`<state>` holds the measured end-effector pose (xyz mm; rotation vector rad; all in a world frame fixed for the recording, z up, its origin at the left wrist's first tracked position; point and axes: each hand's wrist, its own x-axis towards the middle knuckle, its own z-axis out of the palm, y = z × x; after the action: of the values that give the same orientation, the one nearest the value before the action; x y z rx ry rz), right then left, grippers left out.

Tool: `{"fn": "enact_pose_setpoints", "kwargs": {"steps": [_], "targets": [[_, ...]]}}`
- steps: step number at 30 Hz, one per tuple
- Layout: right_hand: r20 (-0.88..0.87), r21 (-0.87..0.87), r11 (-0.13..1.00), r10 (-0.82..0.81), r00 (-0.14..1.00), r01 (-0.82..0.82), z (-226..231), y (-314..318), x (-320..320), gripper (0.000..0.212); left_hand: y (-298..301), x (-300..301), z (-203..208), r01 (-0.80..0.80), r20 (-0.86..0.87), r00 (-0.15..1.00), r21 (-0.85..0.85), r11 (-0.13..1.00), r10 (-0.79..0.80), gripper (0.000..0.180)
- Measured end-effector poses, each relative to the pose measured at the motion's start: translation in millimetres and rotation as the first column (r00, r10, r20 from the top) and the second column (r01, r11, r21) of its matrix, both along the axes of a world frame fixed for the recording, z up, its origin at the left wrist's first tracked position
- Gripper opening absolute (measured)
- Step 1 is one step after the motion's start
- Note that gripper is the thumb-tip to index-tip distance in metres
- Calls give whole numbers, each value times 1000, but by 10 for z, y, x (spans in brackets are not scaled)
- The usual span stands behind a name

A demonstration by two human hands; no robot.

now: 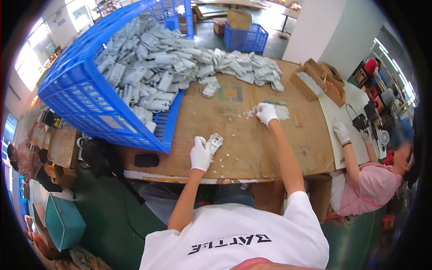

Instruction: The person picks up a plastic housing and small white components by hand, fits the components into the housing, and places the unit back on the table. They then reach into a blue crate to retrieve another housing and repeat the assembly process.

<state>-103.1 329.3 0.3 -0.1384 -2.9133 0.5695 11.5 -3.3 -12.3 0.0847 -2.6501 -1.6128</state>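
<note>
- Brown cardboard covers the bench, marked with scuffs and small white scraps.
- Near its front edge is the white plastic housing, a slim shell with cut-outs at its upper end, tilted up to the right.
- Left grip, a white-gloved hand, is closed around the housing's lower left side, thumb and fingers grasping it.
- Farther back and to the right, the right grip, also gloved, has its fingers bent down beside a scatter of tiny white pieces; at this size I cannot tell whether it pinches one.
- Just right of that hand lies a pale flat patch, with a thin teal strip behind it.
- One loose housing sits in front of a long heap of similar shells.
- That heap spills from a big blue crate, tipped on its side at the left.
- Below the crate's front corner rests a dark oblong object.
- At the back right stand open cardboard boxes, one holding small white parts, another copper-coloured ones.
- Beyond, at the right, a co-worker in pink sits with gloved hands over a pale surface.
</note>
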Motion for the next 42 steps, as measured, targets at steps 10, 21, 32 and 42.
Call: {"fn": "enact_pose_setpoints", "kwargs": {"steps": [10, 21, 32, 42], "targets": [[-245, -114, 993, -26, 969, -2, -144, -177, 103, 11, -72, -184, -165, 133, 2, 989, 397, 908, -146, 58], [-533, -61, 998, -43, 845, 12, -91, -532, 549, 11, 159, -255, -143, 191, 74, 943, 674, 714, -323, 46], [-557, -499, 754, 99, 825, -427, 20, -1945, 610, 15, 310, -434, -108, 8, -83, 995, 571, 821, 47, 45], [-408, -391, 880, 97, 908, -270, 25, -2020, 762, 21, 351, -316, -153, -27, -95, 991, 569, 822, 98, 35]]}}
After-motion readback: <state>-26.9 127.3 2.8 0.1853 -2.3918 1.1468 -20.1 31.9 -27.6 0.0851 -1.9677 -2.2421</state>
